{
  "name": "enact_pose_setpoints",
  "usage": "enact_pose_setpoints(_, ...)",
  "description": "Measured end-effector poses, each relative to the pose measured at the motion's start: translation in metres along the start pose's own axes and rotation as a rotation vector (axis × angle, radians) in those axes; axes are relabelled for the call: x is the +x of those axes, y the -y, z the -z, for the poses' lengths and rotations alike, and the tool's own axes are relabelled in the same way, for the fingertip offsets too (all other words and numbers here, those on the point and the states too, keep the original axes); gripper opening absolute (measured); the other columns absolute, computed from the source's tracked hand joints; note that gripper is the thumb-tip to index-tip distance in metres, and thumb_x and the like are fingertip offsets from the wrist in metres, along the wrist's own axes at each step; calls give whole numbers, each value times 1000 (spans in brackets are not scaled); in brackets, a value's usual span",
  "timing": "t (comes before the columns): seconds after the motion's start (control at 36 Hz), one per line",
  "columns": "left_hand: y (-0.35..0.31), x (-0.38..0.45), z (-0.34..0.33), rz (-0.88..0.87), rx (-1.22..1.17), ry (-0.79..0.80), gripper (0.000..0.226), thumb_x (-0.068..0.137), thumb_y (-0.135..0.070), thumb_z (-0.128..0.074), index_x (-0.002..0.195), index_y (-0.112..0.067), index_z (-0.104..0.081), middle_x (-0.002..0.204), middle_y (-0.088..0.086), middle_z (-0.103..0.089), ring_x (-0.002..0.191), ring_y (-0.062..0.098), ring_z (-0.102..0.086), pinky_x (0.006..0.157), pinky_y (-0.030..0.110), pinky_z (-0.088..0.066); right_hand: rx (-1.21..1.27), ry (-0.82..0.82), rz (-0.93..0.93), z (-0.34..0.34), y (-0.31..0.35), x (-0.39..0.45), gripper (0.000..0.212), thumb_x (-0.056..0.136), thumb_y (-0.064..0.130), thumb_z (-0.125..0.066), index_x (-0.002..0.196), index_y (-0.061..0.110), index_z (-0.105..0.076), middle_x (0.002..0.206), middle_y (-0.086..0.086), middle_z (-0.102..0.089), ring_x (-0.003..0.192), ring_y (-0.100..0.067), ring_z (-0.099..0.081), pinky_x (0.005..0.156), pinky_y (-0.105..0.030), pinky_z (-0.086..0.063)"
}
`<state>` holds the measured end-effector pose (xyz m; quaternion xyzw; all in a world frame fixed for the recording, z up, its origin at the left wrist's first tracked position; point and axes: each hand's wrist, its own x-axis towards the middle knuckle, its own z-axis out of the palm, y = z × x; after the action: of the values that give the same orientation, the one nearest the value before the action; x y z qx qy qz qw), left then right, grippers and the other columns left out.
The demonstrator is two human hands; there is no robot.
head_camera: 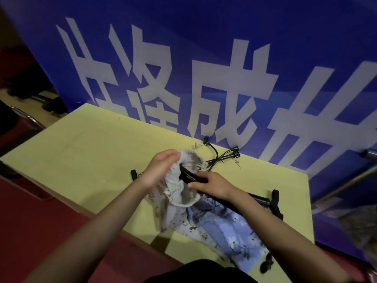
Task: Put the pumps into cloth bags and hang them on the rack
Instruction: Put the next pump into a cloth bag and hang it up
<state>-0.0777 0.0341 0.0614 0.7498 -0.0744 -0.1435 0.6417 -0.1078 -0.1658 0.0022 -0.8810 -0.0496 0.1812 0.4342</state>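
Note:
My left hand (158,170) grips the gathered rim of a beige cloth bag (179,193) and holds its mouth up. Its lower part lies on the yellow table (81,152). My right hand (212,183) holds a black pump (257,199) by its tube, and the pump's front end is inside the bag's mouth. The pump's handle end sticks out to the right over the table. A second black pump (226,155) with a hose lies behind the bag near the banner. A blue patterned cloth bag (230,227) lies flat under my right forearm.
A large blue banner (204,58) with white characters stands along the table's far edge. A small black part (133,173) lies left of my left wrist. Red floor lies to the left, and a metal chair frame (26,117) stands at far left.

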Motion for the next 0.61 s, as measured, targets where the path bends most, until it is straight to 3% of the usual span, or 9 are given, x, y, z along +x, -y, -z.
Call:
enact_pose_setpoints(0.11,7,8,4,-52,96,-95,21,99,-23,-50,84,-11,-57,77,3,-50,72,15,-48,68,28,-36,-306,70,86,10,6,-13,49,81,54,-69,124,31,-63,99,5,-71,87,-13,-64,77,-32,-49)
enact_pose_setpoints(0.25,32,8,1,82,198,15,23,102,-23,-43,84,-12,-51,77,4,-43,72,16,-43,63,27,-31,-434,95,185,17,12,-27,71,78,59,-69,140,32,-50,122,4,-67,101,-14,-61,73,-21,-35)
enact_pose_setpoints(0.33,43,9,-1,176,213,86,21,103,-26,-40,93,-17,-56,90,6,-53,85,20,-51,72,30,-36,-528,104,220,18,15,-31,73,78,60,-68,141,30,-49,116,0,-69,99,-18,-62,64,-17,-32)
enact_pose_setpoints(0.39,45,10,-4,238,245,157,21,104,-28,-38,97,-22,-57,101,5,-59,95,19,-56,80,31,-40,-593,102,219,17,15,-33,74,78,62,-67,142,31,-47,106,-3,-71,93,-21,-63,62,-23,-34)
enact_pose_setpoints(0.5,43,6,-13,361,299,331,21,104,-37,-33,87,-35,-45,91,-15,-45,81,-4,-44,73,14,-35,-724,89,240,19,11,-35,74,76,64,-67,141,33,-48,98,-4,-72,86,-23,-62,68,-33,-44)
enact_pose_setpoints(0.56,45,3,-13,386,356,414,25,103,-45,-33,96,-30,-53,100,-12,-52,88,0,-50,81,19,-39,-774,86,261,21,13,-36,75,76,65,-67,141,34,-48,96,-2,-71,83,-21,-60,65,-32,-41)
enact_pose_setpoints(0.61,52,5,-11,382,440,478,51,95,-61,-36,119,-25,-62,126,-7,-58,114,8,-55,104,30,-40,-797,89,275,23,15,-36,75,75,66,-66,140,35,-48,93,-1,-71,76,-17,-56,62,-31,-37)
